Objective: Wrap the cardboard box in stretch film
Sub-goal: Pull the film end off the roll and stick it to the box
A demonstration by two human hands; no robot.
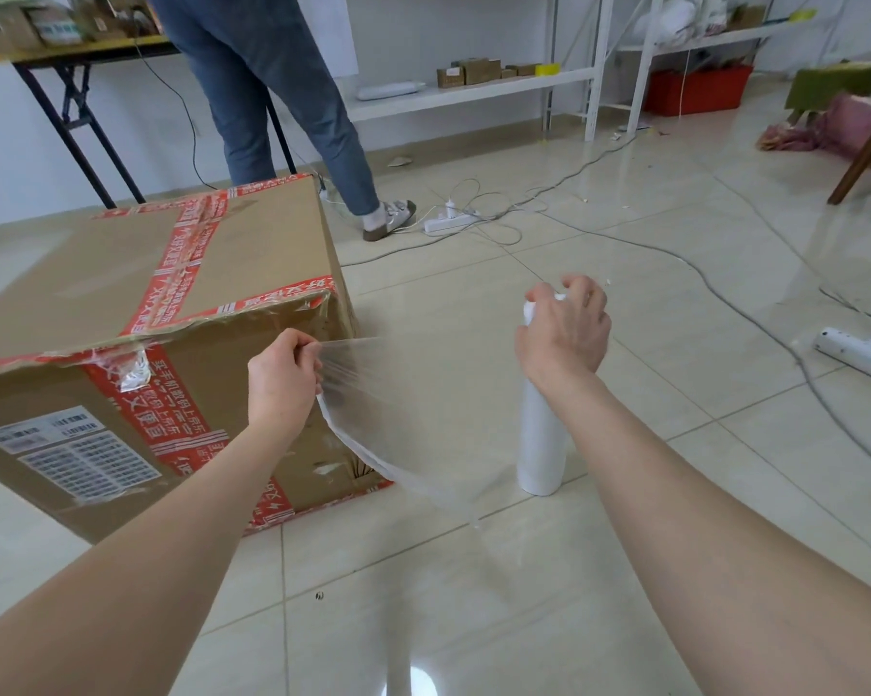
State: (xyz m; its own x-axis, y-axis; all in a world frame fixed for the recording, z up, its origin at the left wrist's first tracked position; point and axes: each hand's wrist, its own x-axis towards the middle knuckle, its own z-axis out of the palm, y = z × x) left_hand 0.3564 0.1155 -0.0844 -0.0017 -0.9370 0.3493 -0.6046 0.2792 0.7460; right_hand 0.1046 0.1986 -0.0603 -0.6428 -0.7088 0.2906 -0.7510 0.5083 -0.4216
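The cardboard box (pixel 172 303), crossed with red printed tape (pixel 172 273), sits on the tiled floor (pixel 473 595). Just beside the box's near right corner, the left grip (pixel 282 379) is closed in a pinch on the free edge of the stretch film (pixel 368 394). The clear sheet spans rightward from the box to the film roll (pixel 541 444), which stands upright on the floor, apart from the box. The right grip (pixel 563 334) curls round the roll's top end. Beyond the box, a person's legs (pixel 272 92) stand by a power strip (pixel 448 223), with a desk (pixel 72 47) behind the box and white shelving (pixel 473 87) further right.
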